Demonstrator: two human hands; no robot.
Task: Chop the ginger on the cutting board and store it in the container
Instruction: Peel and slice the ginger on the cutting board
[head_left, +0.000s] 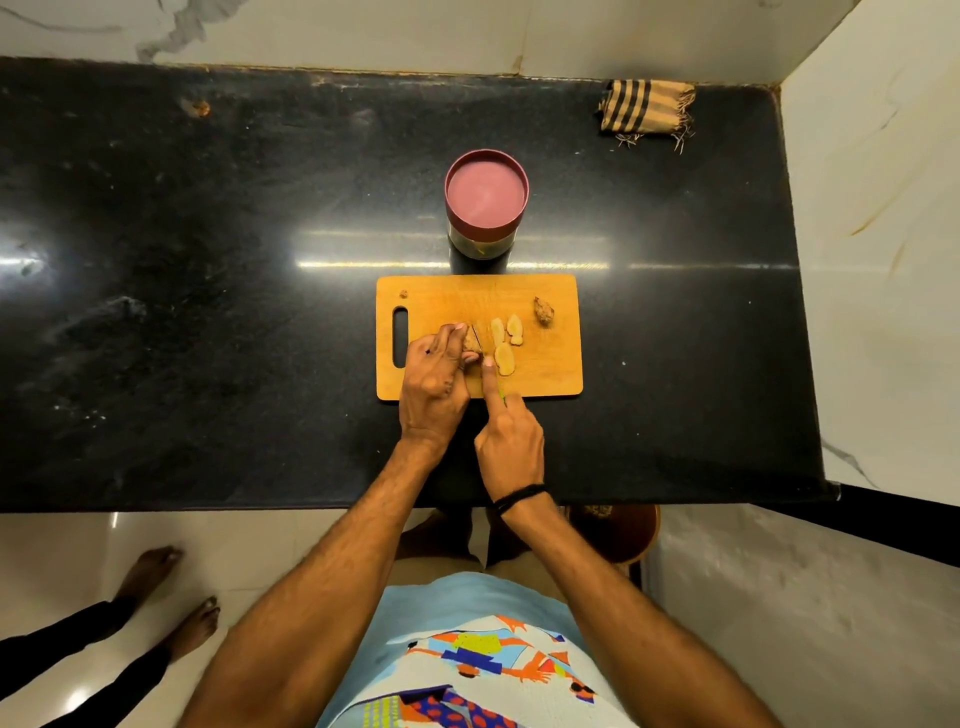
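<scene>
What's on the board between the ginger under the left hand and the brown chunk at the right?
In the head view, the knife, then three pale ginger slices lying flat on the cutting board.

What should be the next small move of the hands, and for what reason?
Probably press the knife down for another slice: the right hand holds it against the ginger piece that the left hand pinches, and only three slices lie on the cutting board.
</scene>
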